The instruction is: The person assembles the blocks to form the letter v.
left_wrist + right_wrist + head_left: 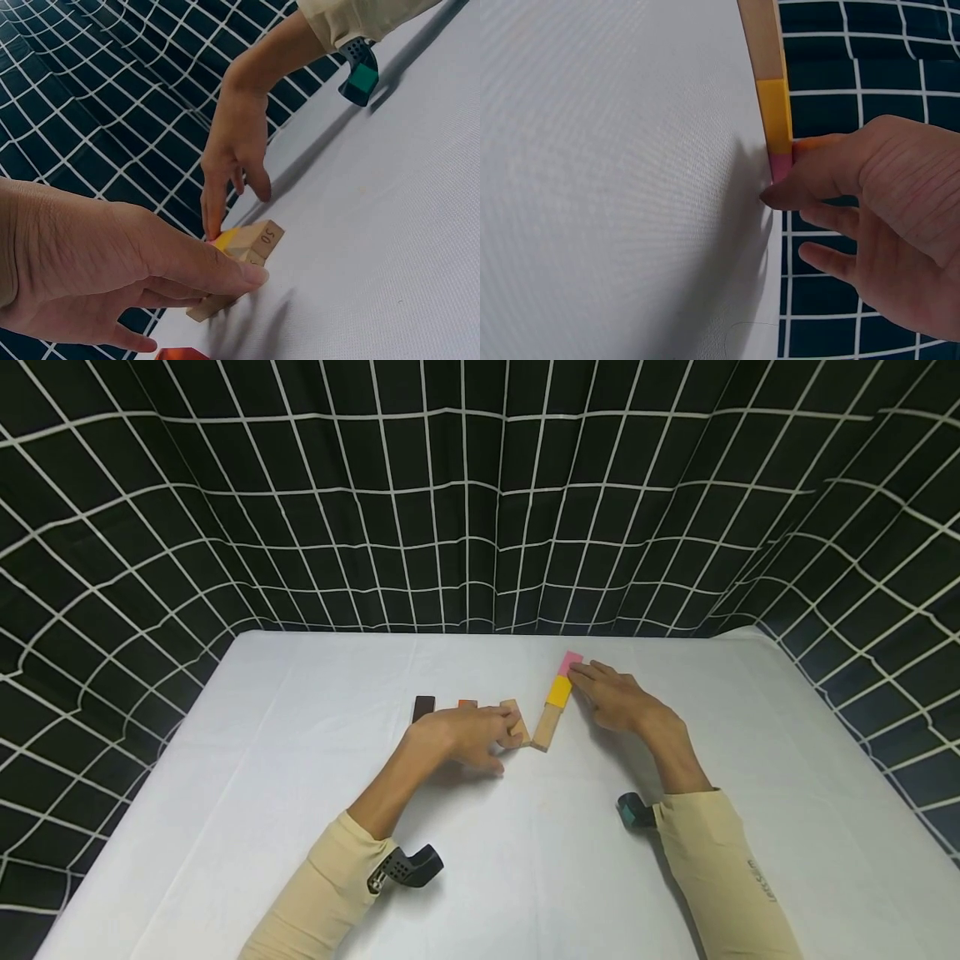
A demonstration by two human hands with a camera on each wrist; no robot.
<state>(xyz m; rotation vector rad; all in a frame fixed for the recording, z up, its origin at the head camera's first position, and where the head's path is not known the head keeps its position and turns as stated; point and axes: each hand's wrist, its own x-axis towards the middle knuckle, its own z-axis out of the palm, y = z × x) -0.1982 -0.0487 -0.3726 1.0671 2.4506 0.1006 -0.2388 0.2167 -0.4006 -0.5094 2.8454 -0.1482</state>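
My left hand (pixel 468 735) reaches over a plain wooden block (pixel 511 704), fingertips right at it; the thumb extends apart below in the head view. Just to the right, another wooden block (pixel 546 727), a yellow block (pixel 559 692) and a pink block (pixel 571 662) form a slanting line, end to end. My right hand (pixel 618 700) touches the line's far part with nearly straight fingertips, beside the pink block. In the left wrist view its thumb stands away from the line. Printed characters show on the wooden block's end (pixel 268 237).
Left of these, a black block (pixel 423 707) and an orange block (pixel 467 703) lie partly hidden by my left hand. A white cloth (pixel 300 693) covers the table. Dark walls with white netting (pixel 465 518) rise behind and at both sides.
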